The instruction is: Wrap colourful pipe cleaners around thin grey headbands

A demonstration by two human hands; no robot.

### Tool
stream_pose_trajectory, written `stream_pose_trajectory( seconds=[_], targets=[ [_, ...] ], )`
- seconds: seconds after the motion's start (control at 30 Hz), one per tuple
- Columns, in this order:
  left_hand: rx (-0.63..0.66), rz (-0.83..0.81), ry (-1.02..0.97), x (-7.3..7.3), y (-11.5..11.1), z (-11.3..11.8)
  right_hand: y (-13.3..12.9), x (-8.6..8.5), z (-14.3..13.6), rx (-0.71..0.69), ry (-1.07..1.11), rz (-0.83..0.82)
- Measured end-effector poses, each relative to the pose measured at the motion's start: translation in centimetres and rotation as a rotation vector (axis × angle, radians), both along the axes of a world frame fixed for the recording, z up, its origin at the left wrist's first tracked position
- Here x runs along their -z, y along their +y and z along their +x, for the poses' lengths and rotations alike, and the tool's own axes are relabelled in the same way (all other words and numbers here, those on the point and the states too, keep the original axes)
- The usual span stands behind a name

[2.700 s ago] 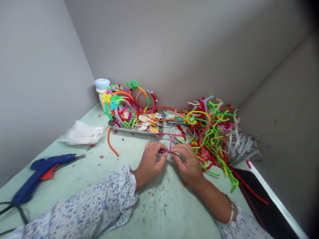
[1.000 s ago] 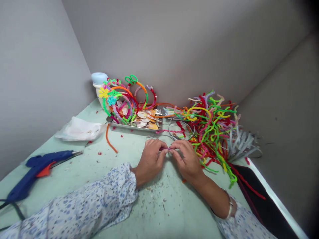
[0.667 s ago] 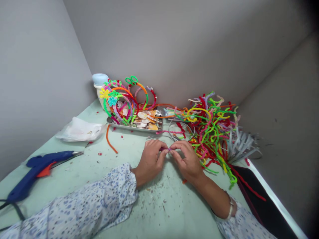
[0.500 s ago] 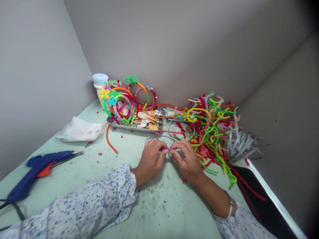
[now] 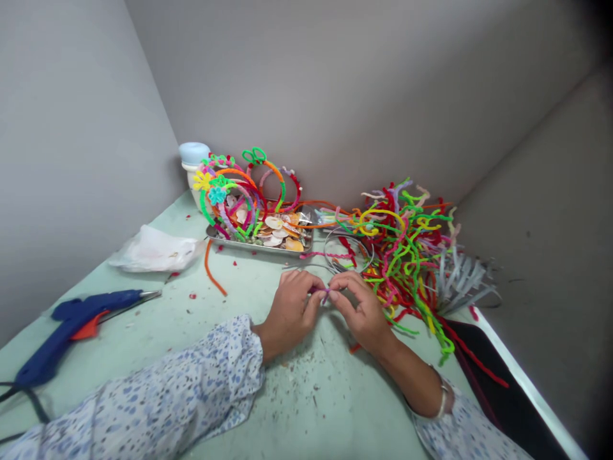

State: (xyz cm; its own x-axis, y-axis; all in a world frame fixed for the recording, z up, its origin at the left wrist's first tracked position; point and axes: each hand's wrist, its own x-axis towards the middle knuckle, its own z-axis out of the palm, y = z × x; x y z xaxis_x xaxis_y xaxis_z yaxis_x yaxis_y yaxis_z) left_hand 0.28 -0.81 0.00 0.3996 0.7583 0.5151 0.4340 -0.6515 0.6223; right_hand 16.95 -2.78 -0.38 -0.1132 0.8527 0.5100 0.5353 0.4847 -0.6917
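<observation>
The purple fuzzy stem (image 5: 325,294) is at the centre of the frame, above the work surface (image 5: 330,396). The left hand (image 5: 291,310) grips it between thumb and fingertips in a narrow pinch. The right hand (image 5: 364,314) pinches it from the opposite side, also narrowly, with the fingertips of both hands close together. The fingers partly hide the stem, so its full shape cannot be told.

Handling guidance, by judgement: Use the left pinch as the fixed clamp. Use the right fingertips to bend or turn the stem in short, even increments. Place both pinches close to the bend; a wide span probably lets the wire core flex off line. Apply light pressure, as a hard squeeze may flatten the pile or kink the core. Direct any cut end away from the fingertips.

Surroundings: The metal tray (image 5: 261,246) with shells lies left of centre, beyond the hands. The tangle of coloured stems (image 5: 407,255) is at centre right, near the right hand. The blue glue gun (image 5: 71,326) lies at lower left, well apart from both hands.
</observation>
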Motion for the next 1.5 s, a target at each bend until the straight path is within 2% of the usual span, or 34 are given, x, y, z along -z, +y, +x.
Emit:
stream_pose_trajectory(
  seconds=[0.73,1.07,1.5],
  targets=[
    [0.031,0.017,0.030,-0.01,0.03,-0.01,0.26,-0.20,0.25,-0.079,0.090,-0.133],
    [-0.003,-0.028,-0.003,0.26,0.23,0.08,0.43,0.38,-0.02,0.013,0.056,-0.081],
    [0.031,-0.015,0.031,-0.03,0.06,0.01,0.58,0.51,0.35,-0.071,0.136,-0.184]
  ],
)
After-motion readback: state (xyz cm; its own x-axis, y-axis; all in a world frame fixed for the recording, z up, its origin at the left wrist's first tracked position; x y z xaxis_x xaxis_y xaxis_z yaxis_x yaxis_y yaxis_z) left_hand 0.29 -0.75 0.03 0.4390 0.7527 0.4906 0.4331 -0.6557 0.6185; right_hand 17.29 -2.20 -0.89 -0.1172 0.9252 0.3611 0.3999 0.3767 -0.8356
